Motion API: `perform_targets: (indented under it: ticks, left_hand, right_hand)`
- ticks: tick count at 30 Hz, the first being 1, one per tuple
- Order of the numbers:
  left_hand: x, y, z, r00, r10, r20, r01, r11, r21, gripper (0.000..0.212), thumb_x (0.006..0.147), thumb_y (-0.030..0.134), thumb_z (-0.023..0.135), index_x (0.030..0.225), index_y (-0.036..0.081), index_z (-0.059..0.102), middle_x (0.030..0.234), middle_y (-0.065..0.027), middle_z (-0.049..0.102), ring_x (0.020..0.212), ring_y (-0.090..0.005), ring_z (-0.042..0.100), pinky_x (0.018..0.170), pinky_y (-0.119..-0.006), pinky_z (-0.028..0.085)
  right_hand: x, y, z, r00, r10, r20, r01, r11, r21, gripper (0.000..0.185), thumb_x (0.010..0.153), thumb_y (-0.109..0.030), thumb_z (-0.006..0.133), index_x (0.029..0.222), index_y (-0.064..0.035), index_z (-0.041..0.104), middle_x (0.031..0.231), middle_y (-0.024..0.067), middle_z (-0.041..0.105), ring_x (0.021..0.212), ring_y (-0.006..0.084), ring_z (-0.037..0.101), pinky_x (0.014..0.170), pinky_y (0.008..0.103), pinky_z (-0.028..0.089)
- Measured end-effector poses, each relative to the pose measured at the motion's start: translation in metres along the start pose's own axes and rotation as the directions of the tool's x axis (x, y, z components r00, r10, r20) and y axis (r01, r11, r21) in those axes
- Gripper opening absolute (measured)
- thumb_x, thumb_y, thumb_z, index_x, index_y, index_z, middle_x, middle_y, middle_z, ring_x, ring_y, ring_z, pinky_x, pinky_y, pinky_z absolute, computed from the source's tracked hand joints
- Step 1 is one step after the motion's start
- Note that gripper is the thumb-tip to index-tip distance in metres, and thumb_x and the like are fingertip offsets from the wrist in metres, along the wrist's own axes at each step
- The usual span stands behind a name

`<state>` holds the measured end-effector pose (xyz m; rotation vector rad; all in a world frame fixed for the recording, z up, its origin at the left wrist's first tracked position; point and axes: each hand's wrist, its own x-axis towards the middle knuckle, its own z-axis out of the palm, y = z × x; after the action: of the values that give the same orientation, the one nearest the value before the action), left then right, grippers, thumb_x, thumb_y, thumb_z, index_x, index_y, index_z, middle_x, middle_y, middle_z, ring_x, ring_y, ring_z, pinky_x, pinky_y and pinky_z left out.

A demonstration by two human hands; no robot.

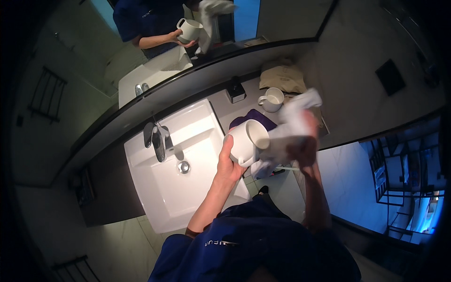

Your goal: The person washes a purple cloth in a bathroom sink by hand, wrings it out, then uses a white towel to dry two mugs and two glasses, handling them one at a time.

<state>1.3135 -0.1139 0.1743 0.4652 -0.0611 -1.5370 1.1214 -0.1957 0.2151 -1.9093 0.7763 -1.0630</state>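
Observation:
My left hand (229, 164) grips a white mug (243, 141) by its side, tilted with its mouth turned to the right and its handle low. Blurred by motion, my right hand (304, 144) clutches a white cloth (290, 121) just right of the mug's rim. Part of the cloth hangs below the mug's mouth; whether it touches the rim I cannot tell. Beyond them a second white mug (273, 99) stands upright on the counter. A dark purple cloth (259, 119) lies behind the held mug and is partly covered by it.
A white washbasin (169, 201) with a chrome faucet (158, 142) and drain plug (183, 167) is to the left. At the back of the counter (220, 107) sit a dark box (235, 92) and a beige cloth bag (283, 78). A wall mirror (282, 21) runs behind.

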Motion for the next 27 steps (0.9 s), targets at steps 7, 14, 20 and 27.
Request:
perform_targets:
  ticks: [7, 14, 20, 27]
  left_hand:
    - [-0.007, 0.028, 0.003, 0.892, -0.434, 0.124, 0.306, 0.783, 0.542, 0.043, 0.086, 0.021, 0.065, 0.123, 0.014, 0.044, 0.107, -0.009, 0.055, 0.101, -0.0199, 0.057, 0.082, -0.032, 0.052]
    - [-0.016, 0.029, 0.038, 0.886, -0.035, 0.463, -0.437, 0.271, 0.858, 0.06, 0.075, 0.02, 0.074, 0.126, 0.009, 0.044, 0.113, -0.0085, 0.05, 0.108, -0.0228, 0.051, 0.09, -0.036, 0.043]
    - [-0.012, 0.02, 0.042, 0.894, -0.062, 0.444, -0.358, 0.5, 0.789, 0.076, 0.072, 0.035, 0.073, 0.135, 0.008, 0.04, 0.126, -0.0122, 0.041, 0.113, -0.0235, 0.047, 0.095, -0.035, 0.039]
    - [-0.001, 0.035, 0.062, 0.711, -0.057, 0.7, -0.696, 0.077, 0.713, 0.079, 0.066, 0.031, 0.073, 0.134, 0.004, 0.043, 0.121, -0.0173, 0.05, 0.111, -0.0309, 0.05, 0.097, -0.039, 0.039]
  right_hand:
    - [-0.018, -0.04, 0.021, 0.504, 0.019, 0.863, 0.512, 0.799, -0.317, 0.042, 0.058, -0.015, 0.062, 0.099, -0.0086, 0.061, 0.104, 0.0078, 0.06, 0.11, 0.0281, 0.053, 0.103, 0.0572, 0.022]
    - [-0.045, -0.022, 0.017, 0.761, 0.274, 0.588, -0.442, 0.882, 0.161, 0.065, 0.059, -0.012, 0.076, 0.12, -0.0076, 0.054, 0.115, 0.0096, 0.058, 0.113, 0.0229, 0.053, 0.104, 0.0435, 0.033]
    - [-0.035, -0.042, 0.011, 0.847, 0.18, 0.5, -0.251, 0.965, 0.077, 0.058, 0.074, -0.026, 0.076, 0.124, -0.0089, 0.052, 0.118, 0.0103, 0.055, 0.116, 0.0252, 0.05, 0.1, 0.0384, 0.037]
    - [-0.046, -0.023, 0.011, 0.75, 0.401, 0.525, -0.656, 0.35, 0.669, 0.091, 0.056, -0.006, 0.083, 0.135, -0.0043, 0.038, 0.121, 0.0084, 0.054, 0.114, 0.0228, 0.052, 0.099, 0.0374, 0.041]
